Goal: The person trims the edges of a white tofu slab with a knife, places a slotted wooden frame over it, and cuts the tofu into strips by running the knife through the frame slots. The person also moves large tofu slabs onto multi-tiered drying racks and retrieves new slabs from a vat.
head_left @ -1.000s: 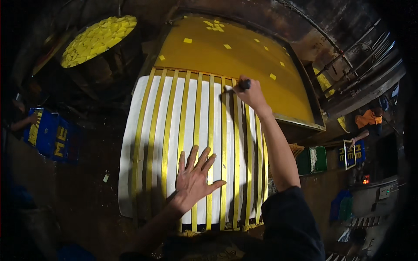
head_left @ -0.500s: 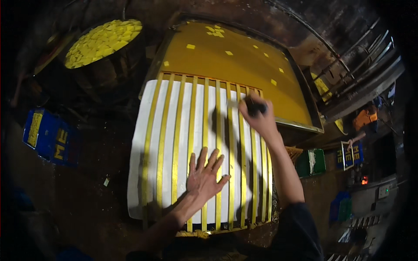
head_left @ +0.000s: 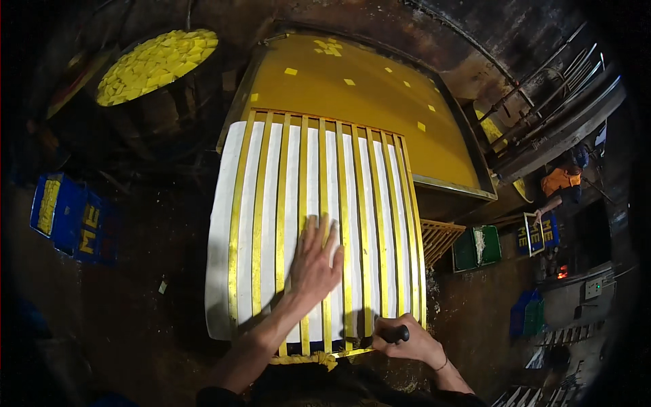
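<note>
A wooden slatted rack, its long bars coated yellow, lies over a white sheet. White strips show between the bars. My left hand rests flat on the middle bars, fingers stretched out and holding nothing. At the near right end of the rack, my right hand is closed around a black-handled tool. Its working end lies by the sheet's near edge between the bars, dark and hard to make out. A lump of yellow material clings to the rack's near rail.
Behind the rack stands a wide shallow vat of yellow-brown liquid with yellow pieces in it. A round container of yellow pieces is far left. Blue crates stand left, a green crate right. Another person is far right.
My right hand has come from the rack's far right end down to its near edge, bringing the tool. My left hand has shifted slightly up and left on the bars.
</note>
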Demonstrator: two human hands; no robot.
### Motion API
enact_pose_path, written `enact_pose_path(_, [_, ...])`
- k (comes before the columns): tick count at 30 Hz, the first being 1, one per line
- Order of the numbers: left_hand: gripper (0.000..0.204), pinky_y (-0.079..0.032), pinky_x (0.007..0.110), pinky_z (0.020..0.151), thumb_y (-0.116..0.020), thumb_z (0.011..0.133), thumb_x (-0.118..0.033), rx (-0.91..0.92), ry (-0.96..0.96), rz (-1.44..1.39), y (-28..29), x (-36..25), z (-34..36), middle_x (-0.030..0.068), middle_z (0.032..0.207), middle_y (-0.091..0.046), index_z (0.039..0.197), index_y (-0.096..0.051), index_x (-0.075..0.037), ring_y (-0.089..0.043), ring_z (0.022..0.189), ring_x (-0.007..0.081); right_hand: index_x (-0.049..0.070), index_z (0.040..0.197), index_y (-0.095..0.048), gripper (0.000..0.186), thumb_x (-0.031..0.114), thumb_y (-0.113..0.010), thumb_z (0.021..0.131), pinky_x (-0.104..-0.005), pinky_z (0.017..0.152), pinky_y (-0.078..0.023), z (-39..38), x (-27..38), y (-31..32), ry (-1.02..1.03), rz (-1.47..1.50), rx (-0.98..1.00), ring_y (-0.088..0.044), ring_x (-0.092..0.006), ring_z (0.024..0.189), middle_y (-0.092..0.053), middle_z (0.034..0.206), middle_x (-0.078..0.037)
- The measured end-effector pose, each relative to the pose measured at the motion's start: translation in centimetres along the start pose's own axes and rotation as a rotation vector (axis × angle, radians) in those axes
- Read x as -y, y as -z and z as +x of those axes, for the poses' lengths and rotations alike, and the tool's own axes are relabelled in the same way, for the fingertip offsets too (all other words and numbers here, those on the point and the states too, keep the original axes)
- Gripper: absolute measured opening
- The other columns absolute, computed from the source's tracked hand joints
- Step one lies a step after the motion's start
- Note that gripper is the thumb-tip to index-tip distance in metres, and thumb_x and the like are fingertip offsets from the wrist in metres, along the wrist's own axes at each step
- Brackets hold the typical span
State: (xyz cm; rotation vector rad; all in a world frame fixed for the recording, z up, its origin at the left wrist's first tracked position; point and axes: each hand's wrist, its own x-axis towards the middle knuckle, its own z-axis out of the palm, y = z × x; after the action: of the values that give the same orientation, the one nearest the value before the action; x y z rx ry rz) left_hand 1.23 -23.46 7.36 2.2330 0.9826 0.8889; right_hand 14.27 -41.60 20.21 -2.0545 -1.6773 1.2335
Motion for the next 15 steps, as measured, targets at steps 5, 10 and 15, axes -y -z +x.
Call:
enact_pose_path(5, [0.049,-0.020,0.055,0.116,-0.048,0.097,-0.019,-0.049,0.108,0.502,10.1,8.8,1.6,0.0197,0.155,-0.028,0.140,-0.042,0.004,-0.021,0.144,0.0393,0.001,0.080,-0.062,0.012,0.010,-0.069,0.083,-0.0266,0.056,-0.046,8.4,4.4,7.0,0.413,0.086,-0.498,-0.057,-0.0070,0.062,-0.060,0.068,-0.005])
enact_pose_path(10, [0.046,-0.022,0.052,0.116,-0.045,0.097,-0.013,0.073,0.078,0.536,10.7,12.3,1.7,0.0187,0.154,-0.029,0.140,-0.042,0.006,-0.027,0.143,0.0343,0.001,0.082,-0.059,0.014,0.012,-0.068,0.080,-0.0394,0.062,-0.051,31.3,4.0,14.7,0.602,-0.094,-0.910,-0.064,-0.0393,0.067,-0.064,0.072,-0.020])
enact_pose_path(15, [0.047,-0.020,0.053,0.117,-0.042,0.097,-0.009,0.055,0.139,0.483,10.1,12.6,1.9,0.0237,0.152,-0.031,0.139,-0.039,0.011,-0.027,0.144,0.0342,0.002,0.082,-0.062,0.016,0.011,-0.070,0.072,-0.0447,0.065,-0.051,33.7,1.7,15.5,0.559,-0.318,-0.871,-0.063,-0.0415,0.071,-0.064,0.072,-0.021])
